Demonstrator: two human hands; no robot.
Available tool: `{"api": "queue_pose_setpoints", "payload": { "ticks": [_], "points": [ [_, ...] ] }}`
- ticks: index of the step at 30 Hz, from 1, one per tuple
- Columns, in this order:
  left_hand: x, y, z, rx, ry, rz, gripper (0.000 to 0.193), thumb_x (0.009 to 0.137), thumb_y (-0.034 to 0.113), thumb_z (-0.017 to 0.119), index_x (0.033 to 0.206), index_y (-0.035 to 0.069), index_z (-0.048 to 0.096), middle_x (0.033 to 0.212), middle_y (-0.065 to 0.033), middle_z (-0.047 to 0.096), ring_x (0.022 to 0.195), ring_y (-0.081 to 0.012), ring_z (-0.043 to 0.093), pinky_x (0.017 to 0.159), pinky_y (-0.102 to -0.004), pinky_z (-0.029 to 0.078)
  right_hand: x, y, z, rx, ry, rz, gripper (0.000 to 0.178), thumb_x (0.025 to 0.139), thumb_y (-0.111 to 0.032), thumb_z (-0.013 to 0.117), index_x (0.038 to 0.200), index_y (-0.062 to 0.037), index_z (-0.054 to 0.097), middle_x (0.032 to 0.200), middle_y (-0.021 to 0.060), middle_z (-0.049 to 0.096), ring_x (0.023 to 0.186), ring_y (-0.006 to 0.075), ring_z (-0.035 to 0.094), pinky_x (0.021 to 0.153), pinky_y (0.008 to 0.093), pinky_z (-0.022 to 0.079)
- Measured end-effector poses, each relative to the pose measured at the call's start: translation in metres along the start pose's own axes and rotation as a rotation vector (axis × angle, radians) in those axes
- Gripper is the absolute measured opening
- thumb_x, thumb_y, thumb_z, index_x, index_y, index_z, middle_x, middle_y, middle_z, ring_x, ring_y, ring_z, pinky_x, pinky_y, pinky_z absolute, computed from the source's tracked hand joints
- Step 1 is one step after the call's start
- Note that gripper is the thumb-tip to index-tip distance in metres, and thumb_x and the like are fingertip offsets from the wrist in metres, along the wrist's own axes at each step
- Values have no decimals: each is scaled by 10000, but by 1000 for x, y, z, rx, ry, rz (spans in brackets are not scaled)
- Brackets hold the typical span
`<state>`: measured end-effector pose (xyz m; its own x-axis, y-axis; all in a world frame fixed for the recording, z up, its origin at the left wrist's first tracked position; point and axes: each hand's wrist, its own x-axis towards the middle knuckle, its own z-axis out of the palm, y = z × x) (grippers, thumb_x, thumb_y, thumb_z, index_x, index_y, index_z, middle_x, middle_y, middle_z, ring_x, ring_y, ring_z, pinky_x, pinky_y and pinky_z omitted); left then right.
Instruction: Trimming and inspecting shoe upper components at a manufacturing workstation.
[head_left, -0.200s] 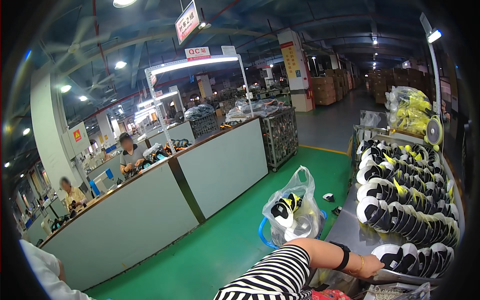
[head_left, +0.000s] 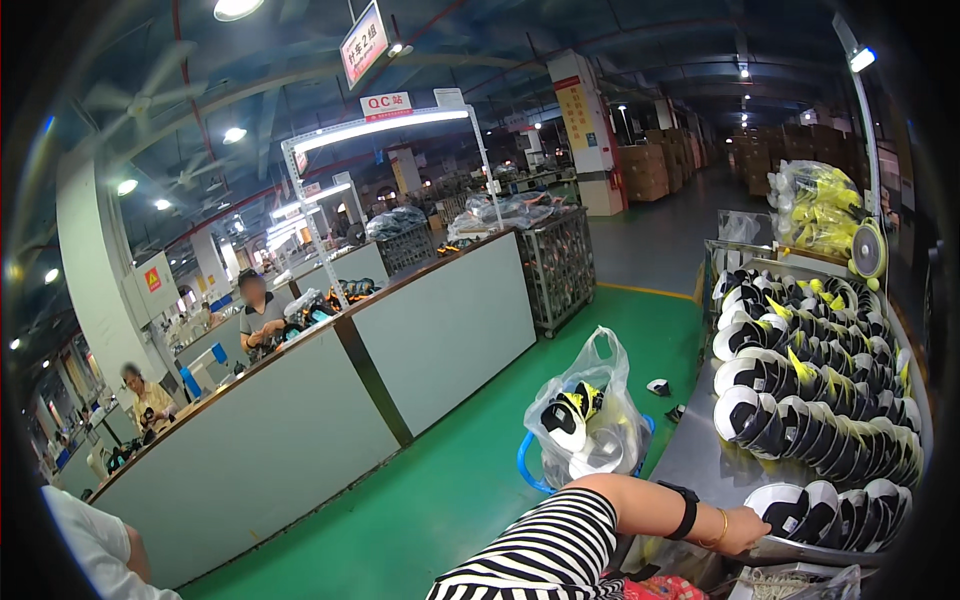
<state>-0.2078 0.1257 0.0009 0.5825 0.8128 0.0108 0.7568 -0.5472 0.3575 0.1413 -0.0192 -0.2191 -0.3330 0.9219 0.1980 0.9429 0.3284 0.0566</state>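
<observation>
My left hand, in a striped sleeve with a black wrist strap and a gold bracelet, reaches to the lower right. Its fingers are curled closed at the near end of a short row of black-and-white shoe uppers, apparently pinching the edge of the first one. The fingertips are partly hidden. This row lies along the front edge of a metal table. Behind it stand several longer rows of nested uppers, some with yellow parts. My right hand is out of view.
A clear plastic bag of uppers sits in a blue-rimmed container left of the table. Two loose pieces lie nearby. A small fan stands at the table's far right. Co-workers sit behind a partition; another person's white sleeve is lower left.
The view has shifted slightly. My left hand stays at the same uppers. At the lower left, more of the other person's bare arm shows.
</observation>
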Motion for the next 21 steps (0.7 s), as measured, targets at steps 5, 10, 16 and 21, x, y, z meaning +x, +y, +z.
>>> {"api": "queue_pose_setpoints", "payload": {
  "ticks": [5,10,16,21],
  "points": [
    [3,2,-3,-21,-47,-47,271,748,141,593,948,-31,533,765,-231,619,777,-402,608,701,-456,480,58,-74,-202,386,-483,376,434,880,-443,483,1000,-44,603,855,239,645,826,419,618,732,472,480],
    [-1,5,-13,-69,-79,-44,281,734,118,590,962,-35,530,747,-226,618,761,-403,609,684,-457,481,61,-73,-203,387,-516,386,445,874,-437,494,1030,-34,599,887,259,634,848,422,613,749,472,478],
    [-1,3,-14,-97,-77,-24,253,734,84,566,952,-31,506,684,-215,599,701,-410,601,625,-468,471,72,-69,-203,371,-668,426,466,856,-452,512,1076,-47,578,932,253,632,889,418,606,771,475,473],
    [1,1,-17,-128,-85,-22,249,729,85,573,936,-32,498,681,-213,598,699,-411,601,630,-466,475,74,-55,-193,360,-792,382,484,841,-450,529,1118,-54,550,945,249,632,918,413,602,786,473,471]
  ]
}}
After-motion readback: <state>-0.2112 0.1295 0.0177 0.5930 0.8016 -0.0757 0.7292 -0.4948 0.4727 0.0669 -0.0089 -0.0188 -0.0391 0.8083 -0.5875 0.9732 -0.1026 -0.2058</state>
